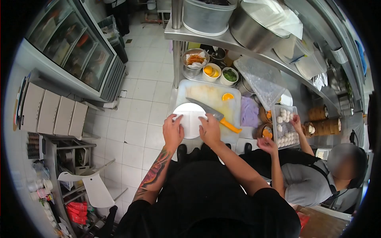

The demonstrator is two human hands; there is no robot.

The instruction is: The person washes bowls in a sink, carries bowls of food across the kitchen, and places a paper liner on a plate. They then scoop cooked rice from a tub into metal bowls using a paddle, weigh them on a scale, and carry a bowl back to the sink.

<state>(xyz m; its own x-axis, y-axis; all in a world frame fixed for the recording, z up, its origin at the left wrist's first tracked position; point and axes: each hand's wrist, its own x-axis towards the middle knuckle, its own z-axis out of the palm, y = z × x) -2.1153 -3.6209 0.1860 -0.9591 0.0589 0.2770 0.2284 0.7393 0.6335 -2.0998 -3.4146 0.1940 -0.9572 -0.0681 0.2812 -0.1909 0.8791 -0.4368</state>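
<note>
A round white plate or dish [190,119] is held between my two hands in front of the cutting board. My left hand [173,131] grips its left side, and my right hand [209,129] grips its right side. Behind it on the white cutting board [202,89] lies a knife [218,116] with an orange handle, its blade partly behind the plate. An orange piece [228,96] rests on the board. To the board's right is a folded purple cloth [249,112].
Bowls of lemons [212,71] and green leaves [229,76] stand behind the board. At right, a co-worker [305,178] reaches over a tray of white dumplings [286,139] beside bamboo steamers [328,126]. A metal shelf [254,51] overhangs. A white chair [95,188] stands left.
</note>
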